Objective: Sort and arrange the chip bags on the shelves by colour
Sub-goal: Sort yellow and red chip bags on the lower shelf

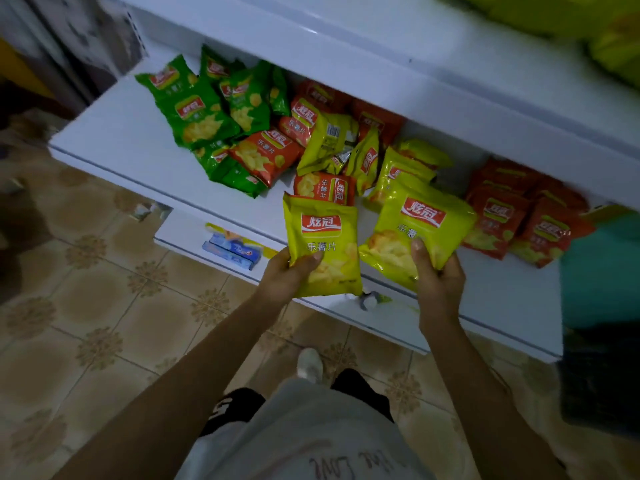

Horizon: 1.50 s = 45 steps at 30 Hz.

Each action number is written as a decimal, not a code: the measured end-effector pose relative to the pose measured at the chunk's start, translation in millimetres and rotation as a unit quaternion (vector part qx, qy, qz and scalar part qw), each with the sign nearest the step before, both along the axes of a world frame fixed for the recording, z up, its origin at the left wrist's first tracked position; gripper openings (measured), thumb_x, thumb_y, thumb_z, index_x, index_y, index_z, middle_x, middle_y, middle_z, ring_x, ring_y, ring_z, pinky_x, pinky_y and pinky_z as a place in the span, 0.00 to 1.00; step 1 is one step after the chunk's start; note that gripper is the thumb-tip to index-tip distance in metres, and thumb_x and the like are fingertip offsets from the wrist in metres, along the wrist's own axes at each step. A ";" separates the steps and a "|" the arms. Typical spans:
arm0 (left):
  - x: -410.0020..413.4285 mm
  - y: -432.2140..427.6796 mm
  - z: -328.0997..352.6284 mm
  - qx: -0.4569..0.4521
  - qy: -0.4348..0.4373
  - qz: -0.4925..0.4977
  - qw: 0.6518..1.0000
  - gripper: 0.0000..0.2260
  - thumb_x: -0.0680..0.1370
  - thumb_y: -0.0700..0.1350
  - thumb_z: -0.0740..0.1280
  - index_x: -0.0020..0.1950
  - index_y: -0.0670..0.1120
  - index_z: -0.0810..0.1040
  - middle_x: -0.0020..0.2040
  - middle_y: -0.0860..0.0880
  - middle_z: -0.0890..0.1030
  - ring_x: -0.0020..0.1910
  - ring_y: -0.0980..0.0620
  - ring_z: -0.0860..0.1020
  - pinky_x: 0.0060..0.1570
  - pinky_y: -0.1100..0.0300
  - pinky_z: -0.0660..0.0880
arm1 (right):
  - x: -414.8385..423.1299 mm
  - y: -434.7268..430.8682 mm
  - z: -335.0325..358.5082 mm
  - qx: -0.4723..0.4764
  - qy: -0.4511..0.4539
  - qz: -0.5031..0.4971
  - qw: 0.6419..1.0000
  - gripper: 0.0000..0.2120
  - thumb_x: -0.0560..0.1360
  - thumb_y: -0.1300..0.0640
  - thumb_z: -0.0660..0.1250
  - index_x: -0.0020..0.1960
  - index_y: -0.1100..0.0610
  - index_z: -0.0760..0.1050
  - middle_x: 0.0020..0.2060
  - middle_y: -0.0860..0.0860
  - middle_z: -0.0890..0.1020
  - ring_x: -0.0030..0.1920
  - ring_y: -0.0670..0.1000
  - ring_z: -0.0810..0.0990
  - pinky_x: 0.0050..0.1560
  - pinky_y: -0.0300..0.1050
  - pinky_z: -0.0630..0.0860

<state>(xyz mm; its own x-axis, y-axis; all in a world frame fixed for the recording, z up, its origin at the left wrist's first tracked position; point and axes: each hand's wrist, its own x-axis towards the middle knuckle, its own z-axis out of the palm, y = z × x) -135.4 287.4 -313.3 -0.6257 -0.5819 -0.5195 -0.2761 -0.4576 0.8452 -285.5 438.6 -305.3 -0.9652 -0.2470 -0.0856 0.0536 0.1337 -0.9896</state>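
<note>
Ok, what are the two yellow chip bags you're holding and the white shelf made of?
The yellow chip bag in the left hand and the other yellow chip bag in the right hand: thin glossy plastic film, showing glare and creases. The white shelf: probably painted sheet metal, smooth with a thin folded front edge; not certain.

Two chip bags sit side by side at the front edge of a shelf (121, 140): the first bag (322, 237) in the left hand (284, 275), the second bag (419, 223) in the right hand (438, 275), at its 3 o'clock. From the pair, a pile of bags (204, 109) lies at 10 o'clock, a jumbled heap (332, 143) at 12, and a stack (519, 220) at 3. Boxes (230, 252) rest on the lower shelf (180, 233) at 9 o'clock.
</note>
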 end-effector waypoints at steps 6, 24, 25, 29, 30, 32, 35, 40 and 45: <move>59.0 -30.3 12.7 -0.041 0.019 -0.051 0.998 0.09 0.78 0.47 0.67 0.58 0.50 0.79 0.51 0.52 0.84 0.45 0.60 0.82 0.43 0.69 0.78 | 83.6 -1.3 23.2 -0.049 -0.005 -0.066 0.997 0.20 0.74 0.47 0.69 0.63 0.53 0.77 0.57 0.50 0.82 0.57 0.52 0.81 0.58 0.58 0.78; 172.1 -89.2 169.5 -0.160 0.221 -0.161 0.949 0.13 0.76 0.46 0.67 0.60 0.47 0.79 0.54 0.50 0.85 0.52 0.50 0.83 0.48 0.58 0.80 | 258.0 -67.2 127.4 -0.150 0.071 -0.014 0.986 0.17 0.71 0.51 0.68 0.58 0.56 0.75 0.49 0.48 0.84 0.48 0.45 0.83 0.44 0.40 0.79; 168.7 -90.2 179.4 -0.166 0.234 -0.160 0.944 0.12 0.77 0.45 0.67 0.60 0.47 0.79 0.53 0.50 0.85 0.51 0.50 0.83 0.47 0.58 0.80 | 253.8 -68.8 139.3 -0.158 0.089 -0.023 0.983 0.17 0.71 0.51 0.69 0.58 0.56 0.75 0.49 0.48 0.84 0.48 0.45 0.83 0.44 0.40 0.79; 148.6 -93.0 218.2 -0.192 0.264 -0.161 0.931 0.09 0.77 0.45 0.67 0.57 0.49 0.80 0.51 0.51 0.85 0.48 0.51 0.84 0.43 0.60 0.79 | 229.9 -71.0 180.4 -0.156 0.148 -0.037 0.976 0.07 0.74 0.57 0.69 0.52 0.53 0.75 0.43 0.46 0.83 0.41 0.39 0.82 0.37 0.33 0.76; 142.5 -93.9 226.2 -0.204 0.268 -0.160 0.928 0.10 0.77 0.46 0.67 0.58 0.49 0.79 0.51 0.51 0.85 0.49 0.52 0.84 0.43 0.60 0.79 | 223.4 -70.7 187.9 -0.146 0.161 -0.034 0.975 0.05 0.75 0.57 0.69 0.50 0.52 0.75 0.42 0.45 0.83 0.40 0.38 0.82 0.36 0.33 0.76; 129.2 -96.5 236.4 -0.221 0.273 -0.158 0.923 0.13 0.77 0.48 0.68 0.61 0.49 0.77 0.54 0.52 0.84 0.50 0.53 0.83 0.45 0.59 0.80 | 210.5 -68.8 197.8 -0.132 0.173 -0.030 0.975 0.03 0.76 0.56 0.68 0.48 0.53 0.75 0.40 0.45 0.82 0.38 0.37 0.81 0.34 0.32 0.75; 107.7 -99.5 241.9 -0.234 0.262 -0.153 0.924 0.13 0.78 0.47 0.67 0.62 0.51 0.74 0.56 0.52 0.82 0.52 0.53 0.82 0.49 0.56 0.79 | 190.5 -64.0 203.3 -0.131 0.168 -0.045 0.976 0.04 0.77 0.53 0.66 0.49 0.53 0.75 0.43 0.46 0.81 0.39 0.37 0.80 0.34 0.31 0.75; 60.9 -115.6 254.2 -0.264 0.228 -0.156 0.924 0.14 0.78 0.47 0.67 0.62 0.49 0.72 0.56 0.50 0.80 0.53 0.50 0.80 0.47 0.55 0.77 | 149.4 -59.3 223.3 -0.128 0.158 -0.066 0.977 0.09 0.77 0.52 0.66 0.56 0.54 0.74 0.47 0.46 0.81 0.41 0.37 0.81 0.34 0.30 0.75; 7.0 -133.1 278.3 -0.289 0.224 -0.152 0.918 0.19 0.78 0.46 0.68 0.65 0.48 0.65 0.52 0.53 0.78 0.50 0.53 0.80 0.47 0.58 0.78 | 95.6 -60.3 253.8 -0.088 0.173 -0.081 0.978 0.09 0.78 0.52 0.66 0.56 0.53 0.72 0.48 0.45 0.80 0.48 0.43 0.79 0.40 0.38 0.75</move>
<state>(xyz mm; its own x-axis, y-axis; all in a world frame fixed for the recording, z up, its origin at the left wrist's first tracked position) -128.4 154.4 -35.0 -0.8808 -0.4417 0.1704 0.1177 0.1444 0.9825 -189.9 378.3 -51.6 -0.9567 -0.0694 0.2826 -0.2817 -0.0231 -0.9592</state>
